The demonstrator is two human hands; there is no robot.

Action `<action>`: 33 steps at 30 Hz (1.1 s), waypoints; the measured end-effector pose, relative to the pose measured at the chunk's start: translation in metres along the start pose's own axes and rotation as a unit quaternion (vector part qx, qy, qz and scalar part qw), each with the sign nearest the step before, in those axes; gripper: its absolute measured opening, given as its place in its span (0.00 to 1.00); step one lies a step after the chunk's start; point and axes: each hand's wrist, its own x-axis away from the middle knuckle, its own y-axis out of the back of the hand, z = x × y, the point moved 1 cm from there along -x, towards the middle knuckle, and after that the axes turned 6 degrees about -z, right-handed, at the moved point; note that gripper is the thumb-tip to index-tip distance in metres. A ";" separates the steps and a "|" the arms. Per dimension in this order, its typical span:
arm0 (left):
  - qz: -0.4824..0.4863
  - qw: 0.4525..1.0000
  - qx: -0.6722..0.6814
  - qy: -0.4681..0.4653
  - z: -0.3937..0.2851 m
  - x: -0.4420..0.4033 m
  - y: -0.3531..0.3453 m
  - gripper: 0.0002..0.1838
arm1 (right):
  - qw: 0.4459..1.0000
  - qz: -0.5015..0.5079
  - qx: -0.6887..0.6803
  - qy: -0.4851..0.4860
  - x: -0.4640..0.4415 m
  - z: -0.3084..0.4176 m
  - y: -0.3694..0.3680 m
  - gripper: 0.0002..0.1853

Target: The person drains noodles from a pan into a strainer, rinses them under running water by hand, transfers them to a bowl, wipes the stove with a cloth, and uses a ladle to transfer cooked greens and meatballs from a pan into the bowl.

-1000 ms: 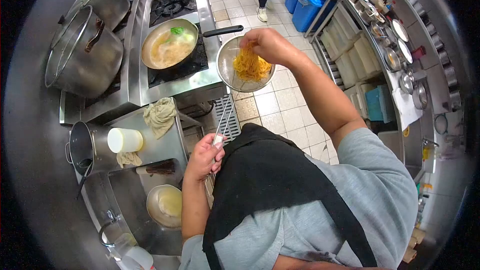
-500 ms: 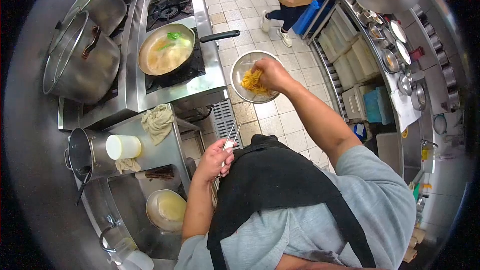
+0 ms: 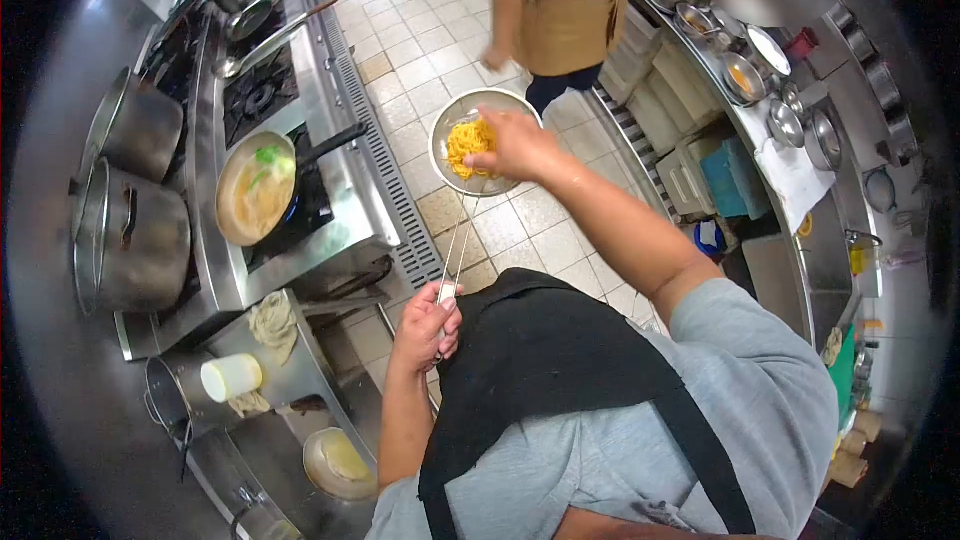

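Note:
My left hand (image 3: 425, 325) is closed around the handle of a long-handled strainer (image 3: 512, 187), whose two thin wires run up to the round metal basket. A tangle of yellow noodles (image 3: 466, 145) lies inside it. Over the basket's right side hangs my right hand (image 3: 520, 145), thumb and fingers apart, at the edge of the noodles. Whether a fingertip touches them is hard to tell. Left of the strainer, a frying pan (image 3: 240, 210) sits on a burner with brownish liquid and some green leaves (image 3: 268, 156) in it; its black handle points toward the aisle.
Large pots (image 3: 145, 240) stand at the stove's left, and a ladle (image 3: 270, 40) lies farther back. A co-worker in a tan apron (image 3: 568, 25) stands beside the right counter, which holds several metal bowls (image 3: 745, 80). At lower left are a cloth (image 3: 273, 325) and a white container (image 3: 231, 377).
My view has turned, and stove and pan now appear lower and farther left. The co-worker is closer. My right hand's fingers have come up from the noodles and spread apart.

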 end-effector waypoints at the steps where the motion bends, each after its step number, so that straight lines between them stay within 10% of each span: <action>1: 0.003 1.000 -0.003 0.000 -0.001 -0.005 -0.005 0.11 | 1.000 -0.015 0.028 0.002 0.003 -0.002 -0.003 0.42; 9: -0.041 0.995 -0.085 0.035 -0.027 -0.064 -0.011 0.12 | 0.997 -0.043 -0.035 0.046 -0.065 -0.047 -0.062 0.11; 33: 0.106 0.984 -0.120 0.076 -0.267 -0.405 -0.067 0.11 | 0.968 -0.171 -0.154 -0.099 -0.365 -0.188 0.129 0.22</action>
